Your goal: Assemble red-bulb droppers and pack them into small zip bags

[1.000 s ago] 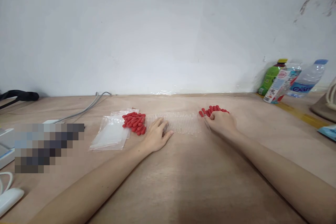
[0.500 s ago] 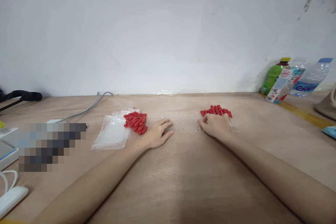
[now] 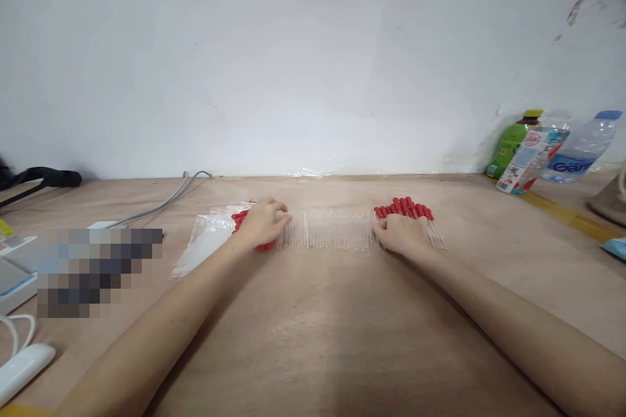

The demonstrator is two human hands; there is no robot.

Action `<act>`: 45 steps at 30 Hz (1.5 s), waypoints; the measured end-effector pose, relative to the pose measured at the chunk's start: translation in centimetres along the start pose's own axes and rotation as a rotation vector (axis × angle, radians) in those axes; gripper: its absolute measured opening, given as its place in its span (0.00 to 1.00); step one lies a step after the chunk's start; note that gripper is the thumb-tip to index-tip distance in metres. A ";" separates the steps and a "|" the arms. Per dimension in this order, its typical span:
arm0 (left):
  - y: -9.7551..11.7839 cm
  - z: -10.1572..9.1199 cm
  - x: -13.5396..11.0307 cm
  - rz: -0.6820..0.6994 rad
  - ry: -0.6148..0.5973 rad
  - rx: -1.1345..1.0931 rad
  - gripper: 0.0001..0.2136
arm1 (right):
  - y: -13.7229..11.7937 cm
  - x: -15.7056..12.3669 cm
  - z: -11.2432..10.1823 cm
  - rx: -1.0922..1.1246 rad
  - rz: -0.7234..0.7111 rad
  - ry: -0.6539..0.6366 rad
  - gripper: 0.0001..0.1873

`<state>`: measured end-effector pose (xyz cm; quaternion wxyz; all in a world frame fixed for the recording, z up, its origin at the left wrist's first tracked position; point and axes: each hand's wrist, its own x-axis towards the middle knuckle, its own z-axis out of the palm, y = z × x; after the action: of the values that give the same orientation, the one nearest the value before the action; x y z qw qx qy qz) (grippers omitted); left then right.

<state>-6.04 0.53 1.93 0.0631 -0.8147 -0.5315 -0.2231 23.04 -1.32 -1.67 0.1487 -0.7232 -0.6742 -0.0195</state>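
A row of thin clear glass tubes [image 3: 337,230] lies side by side in front of me. My left hand [image 3: 267,221] is at the row's left end, over a pile of red rubber bulbs [image 3: 239,217] that it partly covers. Its fingers are bent, with the thumb apart, and I see nothing held. At the opposite end, my right hand [image 3: 402,232] rests with curled fingers against the last tubes. Whatever its fingertips hold is hidden. Behind and beside that hand lie several glass droppers [image 3: 408,206] with red bulbs on their ends.
Clear zip bags [image 3: 205,244] lie left of the bulbs. Farther left are a grey cable [image 3: 166,201], a blurred-out object [image 3: 98,273] and a white device [image 3: 24,371]. Several bottles [image 3: 533,150] lean at the back right, by a white wall [image 3: 313,65].
My left hand has moved left, off the glass tubes and onto the red bulbs, uncovering the middle of the row. My right hand has stayed about where it was.
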 end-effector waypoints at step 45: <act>6.9 4.0 -3.3 0.147 0.081 -0.494 0.08 | -1.1 -3.4 1.7 0.391 -0.673 0.405 0.10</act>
<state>0.19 -3.86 -2.14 -0.1006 -0.8322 -0.3972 -0.3735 21.36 -4.16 -3.90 0.3973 -0.4032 -0.8204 -0.0802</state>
